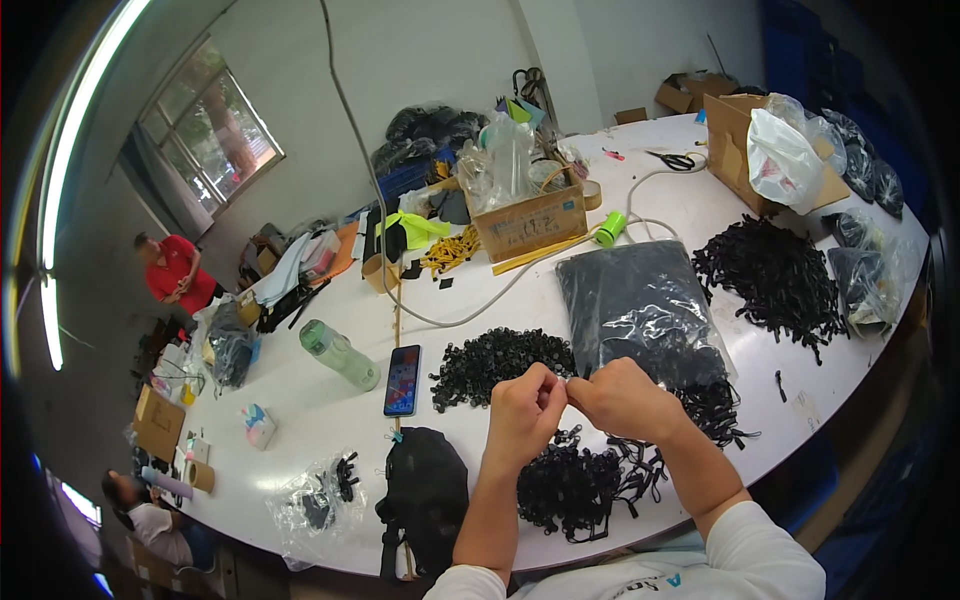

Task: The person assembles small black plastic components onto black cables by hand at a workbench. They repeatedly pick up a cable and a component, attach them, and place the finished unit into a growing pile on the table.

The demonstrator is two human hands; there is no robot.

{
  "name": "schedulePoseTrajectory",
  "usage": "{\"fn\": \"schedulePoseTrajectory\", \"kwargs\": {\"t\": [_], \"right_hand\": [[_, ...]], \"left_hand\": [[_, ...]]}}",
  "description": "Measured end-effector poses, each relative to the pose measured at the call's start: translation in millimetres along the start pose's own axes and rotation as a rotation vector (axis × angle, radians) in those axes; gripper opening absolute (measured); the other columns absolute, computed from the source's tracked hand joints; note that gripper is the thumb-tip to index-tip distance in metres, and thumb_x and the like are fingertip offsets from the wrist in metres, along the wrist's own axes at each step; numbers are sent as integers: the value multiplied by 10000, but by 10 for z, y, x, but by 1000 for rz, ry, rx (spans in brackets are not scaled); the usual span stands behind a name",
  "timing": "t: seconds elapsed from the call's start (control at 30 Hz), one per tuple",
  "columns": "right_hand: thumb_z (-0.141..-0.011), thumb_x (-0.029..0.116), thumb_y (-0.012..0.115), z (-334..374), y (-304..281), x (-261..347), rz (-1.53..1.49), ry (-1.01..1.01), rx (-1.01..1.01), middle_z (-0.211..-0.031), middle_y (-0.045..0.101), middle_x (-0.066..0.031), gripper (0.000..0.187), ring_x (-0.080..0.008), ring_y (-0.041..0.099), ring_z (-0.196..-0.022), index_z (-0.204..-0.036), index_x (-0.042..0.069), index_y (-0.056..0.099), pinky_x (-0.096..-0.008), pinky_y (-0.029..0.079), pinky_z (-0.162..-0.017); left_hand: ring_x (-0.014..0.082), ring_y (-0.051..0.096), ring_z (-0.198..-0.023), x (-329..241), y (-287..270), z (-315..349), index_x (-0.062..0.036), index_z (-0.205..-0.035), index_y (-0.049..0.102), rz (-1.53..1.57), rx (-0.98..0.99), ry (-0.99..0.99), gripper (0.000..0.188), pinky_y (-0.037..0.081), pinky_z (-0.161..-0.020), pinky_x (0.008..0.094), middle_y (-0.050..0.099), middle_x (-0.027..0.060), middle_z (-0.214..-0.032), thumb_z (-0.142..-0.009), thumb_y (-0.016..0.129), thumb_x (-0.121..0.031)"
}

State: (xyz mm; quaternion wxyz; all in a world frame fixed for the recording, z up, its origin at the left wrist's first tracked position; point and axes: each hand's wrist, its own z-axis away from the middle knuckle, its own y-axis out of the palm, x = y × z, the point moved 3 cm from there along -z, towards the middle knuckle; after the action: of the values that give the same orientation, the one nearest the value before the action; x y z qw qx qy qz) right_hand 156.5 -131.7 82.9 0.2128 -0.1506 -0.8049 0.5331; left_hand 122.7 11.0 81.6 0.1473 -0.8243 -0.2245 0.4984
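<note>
My left hand (525, 413) and my right hand (625, 398) meet above the table, fingers pinched together. What they hold between the fingertips is too small and covered to make out. Just beyond them lies a heap of small black plastic pieces (485, 365). Below my hands, close to me, is another pile of black pieces (570, 488), with black looped cord pulls (645, 470) beside it. More black cord pulls (712, 408) lie to the right of my right forearm, against a black plastic-wrapped package (640, 300).
A phone (402, 380), green bottle (340, 355) and black bag (428, 500) lie left. A cardboard box (530, 225) and scissors (672, 160) sit farther back. A large black cord heap (770, 275) is right. Two people (180, 272) are at far left.
</note>
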Motion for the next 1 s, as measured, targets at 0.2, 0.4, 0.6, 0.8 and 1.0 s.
{"fn": "schedulePoseTrajectory", "kwargs": {"t": [0.2,0.4,0.6,0.8,1.0], "right_hand": [[-848,155,604,-56,90,54,-108,41,-395,-526,559,-76,120,-250,598,-493,-842,46,556,-351,449,-461],[-876,209,616,-42,90,-18,-42,4,-402,-507,534,-66,193,-235,591,-479,-805,56,521,-345,445,-447],[-870,244,614,-42,88,-23,-54,9,-341,-503,532,-62,225,-234,591,-478,-787,58,519,-348,444,-445],[-830,262,659,-33,7,-34,-14,-9,-373,-504,522,-39,208,-228,584,-478,-764,103,542,-345,436,-440],[-788,251,706,-46,-41,-48,-47,23,-422,-531,524,-22,198,-217,571,-483,-744,114,570,-334,422,-439]], "left_hand": [[52,527,-488,95,62,40,27,-755,565,234,-185,-113,170,417,-447,205,601,48,-588,-903,578,-56],[68,529,-505,167,66,-63,15,-759,556,246,-29,-153,243,426,-476,219,582,45,-595,-948,510,-130],[89,535,-508,303,28,-45,-4,-724,560,540,251,-219,266,430,-500,228,574,44,-591,-947,496,-132],[78,566,-527,258,27,-34,37,-797,625,354,54,-143,101,456,-495,209,614,57,-624,-866,584,-25],[61,563,-483,198,-39,-9,39,-756,615,114,-107,-51,119,442,-444,203,604,34,-582,-855,597,-25]]}}
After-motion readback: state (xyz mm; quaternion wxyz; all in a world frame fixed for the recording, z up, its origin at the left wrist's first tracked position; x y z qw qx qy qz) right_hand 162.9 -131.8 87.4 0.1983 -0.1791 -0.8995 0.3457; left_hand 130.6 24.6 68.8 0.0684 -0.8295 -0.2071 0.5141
